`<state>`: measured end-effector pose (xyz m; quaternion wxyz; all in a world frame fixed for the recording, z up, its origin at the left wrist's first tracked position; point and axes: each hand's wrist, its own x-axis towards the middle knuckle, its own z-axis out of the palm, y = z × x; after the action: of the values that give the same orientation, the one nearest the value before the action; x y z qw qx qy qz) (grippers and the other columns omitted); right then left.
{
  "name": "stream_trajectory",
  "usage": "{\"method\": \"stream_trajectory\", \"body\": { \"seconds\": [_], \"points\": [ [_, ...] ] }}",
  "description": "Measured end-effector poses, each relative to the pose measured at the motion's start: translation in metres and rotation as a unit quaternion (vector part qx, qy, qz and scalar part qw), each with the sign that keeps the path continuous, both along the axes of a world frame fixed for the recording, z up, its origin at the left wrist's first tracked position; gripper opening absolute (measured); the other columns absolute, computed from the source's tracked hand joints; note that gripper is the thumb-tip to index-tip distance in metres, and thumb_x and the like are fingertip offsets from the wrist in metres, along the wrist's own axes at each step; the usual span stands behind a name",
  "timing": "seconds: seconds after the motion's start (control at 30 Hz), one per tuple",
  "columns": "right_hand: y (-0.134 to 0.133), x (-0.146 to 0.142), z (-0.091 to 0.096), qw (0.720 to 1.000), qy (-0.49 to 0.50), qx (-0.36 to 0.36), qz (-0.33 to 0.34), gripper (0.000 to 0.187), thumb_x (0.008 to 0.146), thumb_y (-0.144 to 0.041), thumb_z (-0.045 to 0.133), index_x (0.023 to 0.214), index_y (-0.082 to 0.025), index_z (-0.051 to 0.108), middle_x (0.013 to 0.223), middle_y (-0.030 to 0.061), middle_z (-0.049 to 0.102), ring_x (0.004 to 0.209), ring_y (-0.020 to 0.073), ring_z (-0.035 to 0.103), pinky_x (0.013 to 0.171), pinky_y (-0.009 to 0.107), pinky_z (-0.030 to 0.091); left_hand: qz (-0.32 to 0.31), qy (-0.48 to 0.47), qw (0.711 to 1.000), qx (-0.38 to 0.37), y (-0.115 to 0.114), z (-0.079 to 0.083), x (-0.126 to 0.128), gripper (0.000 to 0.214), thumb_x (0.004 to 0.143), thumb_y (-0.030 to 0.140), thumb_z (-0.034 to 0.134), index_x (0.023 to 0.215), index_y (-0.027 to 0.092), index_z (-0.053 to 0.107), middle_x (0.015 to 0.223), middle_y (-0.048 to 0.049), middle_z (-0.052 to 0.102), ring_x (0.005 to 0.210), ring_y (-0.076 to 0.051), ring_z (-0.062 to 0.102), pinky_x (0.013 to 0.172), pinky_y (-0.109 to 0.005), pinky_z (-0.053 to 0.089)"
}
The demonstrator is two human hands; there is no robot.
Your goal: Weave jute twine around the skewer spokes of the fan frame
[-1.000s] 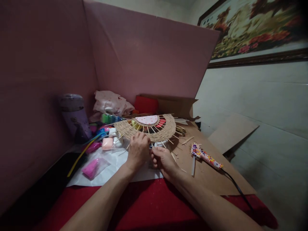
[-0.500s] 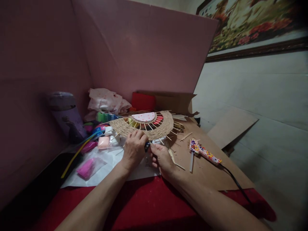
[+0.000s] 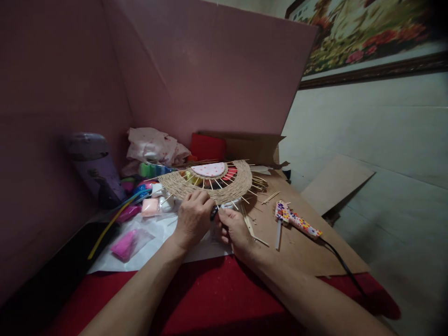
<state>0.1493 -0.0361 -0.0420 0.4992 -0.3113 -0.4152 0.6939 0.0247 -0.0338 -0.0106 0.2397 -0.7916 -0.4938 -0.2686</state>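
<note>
A half-round woven fan [image 3: 241,186] of tan twined cord on thin sticks, with a pink dotted cloth half-circle [image 3: 209,170] at its centre, spreads just beyond my hands. Curled over its near rim, my left hand [image 3: 195,217] is closed. My right hand [image 3: 235,229] is closed in a pinch beside it, below the fan's near edge. Between the two hands shows a small dark object [image 3: 213,213], too hidden to name. What the right fingertips press together is also hidden.
A flower-patterned glue gun [image 3: 297,221] with a glue stick lies on brown cardboard [image 3: 304,256] at right, near loose sticks [image 3: 270,198]. Bagged coloured clay [image 3: 125,245], a purple cylinder [image 3: 94,168] and bunched cloth [image 3: 156,145] stand left. Pink panels [image 3: 210,70] rise behind.
Both hands and the fan keep almost the same place. The whole view has shifted very slightly.
</note>
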Motion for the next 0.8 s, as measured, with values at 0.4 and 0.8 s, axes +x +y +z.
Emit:
{"method": "stream_trajectory", "body": {
  "seconds": [0.4,0.8],
  "points": [
    [-0.005,-0.004,0.004,1.000,0.020,-0.011,-0.016,0.042,0.072,-0.057,0.060,0.064,-0.017,0.049,0.045,-0.0071,0.042,0.033,0.0041,0.031,0.028,0.015,0.022,0.001,0.011,0.998,0.061,0.003,-0.002,0.001,0.019,0.083,0.027,0.052,0.068,0.018,0.058,0.075,-0.0048,0.058,0.079,-0.022,0.049,0.073,-0.036,0.035],
    [0.013,-0.011,-0.001,0.980,0.190,-0.065,-0.016,0.019,0.067,-0.025,0.071,0.075,-0.016,0.057,0.059,-0.0039,0.058,0.052,0.0095,0.051,0.048,0.021,0.042,-0.025,0.005,0.998,0.059,-0.003,-0.002,0.004,0.013,0.078,0.023,0.059,0.065,0.018,0.060,0.072,-0.0042,0.057,0.077,-0.021,0.049,0.073,-0.036,0.034]
  ]
}}
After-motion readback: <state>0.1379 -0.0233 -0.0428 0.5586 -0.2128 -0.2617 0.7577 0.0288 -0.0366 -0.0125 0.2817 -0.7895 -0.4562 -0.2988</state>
